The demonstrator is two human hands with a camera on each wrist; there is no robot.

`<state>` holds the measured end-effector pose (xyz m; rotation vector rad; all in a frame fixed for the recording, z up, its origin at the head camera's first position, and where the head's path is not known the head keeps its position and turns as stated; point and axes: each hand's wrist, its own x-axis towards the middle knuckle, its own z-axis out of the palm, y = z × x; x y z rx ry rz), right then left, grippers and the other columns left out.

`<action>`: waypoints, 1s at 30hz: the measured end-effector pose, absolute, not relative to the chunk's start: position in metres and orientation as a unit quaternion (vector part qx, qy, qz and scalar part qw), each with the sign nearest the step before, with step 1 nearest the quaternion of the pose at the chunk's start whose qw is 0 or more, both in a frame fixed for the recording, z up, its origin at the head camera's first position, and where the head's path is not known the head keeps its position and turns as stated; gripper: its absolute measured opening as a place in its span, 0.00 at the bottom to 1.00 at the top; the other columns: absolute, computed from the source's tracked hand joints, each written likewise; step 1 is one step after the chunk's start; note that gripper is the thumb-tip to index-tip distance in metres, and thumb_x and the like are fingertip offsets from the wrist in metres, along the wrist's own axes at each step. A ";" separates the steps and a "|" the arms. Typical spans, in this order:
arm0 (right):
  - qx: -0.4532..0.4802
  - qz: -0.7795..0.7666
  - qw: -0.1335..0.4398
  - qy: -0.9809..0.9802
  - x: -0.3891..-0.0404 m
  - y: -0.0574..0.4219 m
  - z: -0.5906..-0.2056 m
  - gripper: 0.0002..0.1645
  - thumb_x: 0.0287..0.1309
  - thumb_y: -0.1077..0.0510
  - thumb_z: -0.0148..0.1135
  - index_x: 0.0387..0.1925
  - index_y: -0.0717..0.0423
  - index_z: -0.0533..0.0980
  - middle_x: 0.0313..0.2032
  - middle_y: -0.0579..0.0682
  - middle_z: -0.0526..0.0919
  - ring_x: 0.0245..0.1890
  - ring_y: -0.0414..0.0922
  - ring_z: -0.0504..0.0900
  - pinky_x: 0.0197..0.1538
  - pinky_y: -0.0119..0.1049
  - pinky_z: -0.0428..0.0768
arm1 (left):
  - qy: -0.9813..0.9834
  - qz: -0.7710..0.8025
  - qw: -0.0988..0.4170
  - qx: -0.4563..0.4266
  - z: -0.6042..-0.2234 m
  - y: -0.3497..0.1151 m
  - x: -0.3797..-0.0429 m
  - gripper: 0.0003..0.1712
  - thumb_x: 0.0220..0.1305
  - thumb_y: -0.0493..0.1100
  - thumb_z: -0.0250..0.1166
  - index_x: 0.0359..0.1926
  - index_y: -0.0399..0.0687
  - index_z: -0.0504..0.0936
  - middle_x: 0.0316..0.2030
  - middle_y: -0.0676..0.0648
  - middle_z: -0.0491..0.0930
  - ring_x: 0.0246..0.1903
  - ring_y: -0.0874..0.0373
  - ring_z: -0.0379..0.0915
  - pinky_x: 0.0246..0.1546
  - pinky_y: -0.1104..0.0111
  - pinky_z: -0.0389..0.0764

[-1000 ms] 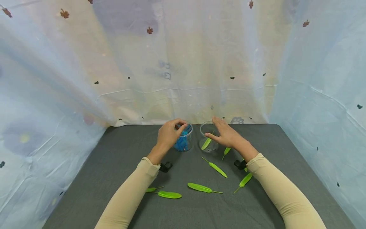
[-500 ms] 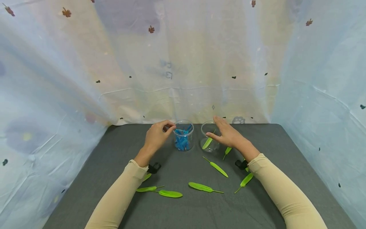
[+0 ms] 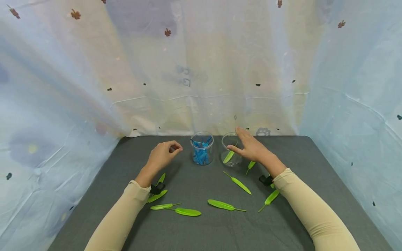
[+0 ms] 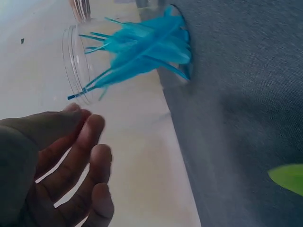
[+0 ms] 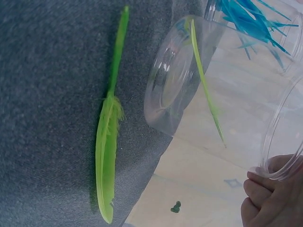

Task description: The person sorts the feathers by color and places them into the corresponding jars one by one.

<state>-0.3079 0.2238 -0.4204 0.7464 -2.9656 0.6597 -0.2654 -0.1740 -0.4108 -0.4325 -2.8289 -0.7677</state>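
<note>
My left hand is left of a clear jar filled with several blue feathers. It holds nothing; in the left wrist view its fingers are loosely bent below the jar's rim. My right hand holds a second clear jar at its rim, thumb in front and fingers behind. One green feather leans inside this second jar. A loose green feather lies beside it on the cloth in the right wrist view.
More green feathers lie on the dark grey table: one in front of the jars, one near the middle, a few at left, and others by the right forearm. A patterned curtain hangs behind.
My left hand has moved away from the blue-feather jar, to the left and toward me, uncovering its rim. My right hand stays at the second jar.
</note>
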 end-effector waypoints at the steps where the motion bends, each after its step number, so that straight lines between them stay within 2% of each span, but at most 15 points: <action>1: 0.238 0.211 0.006 -0.948 -0.308 0.224 -0.421 0.66 0.73 0.22 0.53 0.87 0.60 0.40 0.86 0.62 0.42 0.85 0.65 0.43 0.83 0.67 0.47 | -0.953 -0.254 0.080 -0.147 -0.411 -0.176 -0.264 0.09 0.77 0.52 0.69 0.50 0.58 0.91 0.44 0.53 0.90 0.39 0.55 0.84 0.29 0.61 0.83; 6: 0.238 0.211 0.006 -0.948 -0.309 0.224 -0.421 0.66 0.73 0.22 0.53 0.87 0.60 0.40 0.86 0.63 0.42 0.85 0.66 0.43 0.83 0.68 0.47 | -0.960 -0.235 0.054 -0.143 -0.416 -0.186 -0.260 0.09 0.77 0.52 0.69 0.49 0.58 0.91 0.45 0.53 0.90 0.41 0.54 0.84 0.34 0.57 0.86; 14: 0.237 0.211 0.006 -0.949 -0.307 0.223 -0.420 0.66 0.73 0.23 0.54 0.87 0.60 0.39 0.86 0.63 0.42 0.85 0.65 0.43 0.83 0.68 0.48 | -0.965 -0.220 0.021 -0.142 -0.426 -0.204 -0.251 0.05 0.76 0.49 0.70 0.47 0.58 0.90 0.42 0.54 0.89 0.40 0.55 0.85 0.36 0.55 0.87; 23: 0.238 0.210 0.008 -0.948 -0.308 0.224 -0.420 0.66 0.73 0.22 0.53 0.87 0.61 0.41 0.86 0.64 0.43 0.85 0.66 0.43 0.82 0.69 0.47 | -0.968 -0.208 -0.012 -0.140 -0.437 -0.231 -0.236 0.04 0.75 0.48 0.71 0.45 0.58 0.90 0.40 0.56 0.87 0.37 0.58 0.82 0.34 0.56 0.85; 30: 0.232 0.210 -0.001 -0.950 -0.305 0.224 -0.419 0.66 0.73 0.21 0.52 0.88 0.58 0.39 0.86 0.63 0.41 0.85 0.65 0.42 0.82 0.70 0.48 | -0.967 -0.208 -0.021 -0.143 -0.442 -0.256 -0.222 0.03 0.75 0.50 0.71 0.44 0.60 0.89 0.39 0.57 0.86 0.35 0.62 0.80 0.31 0.61 0.82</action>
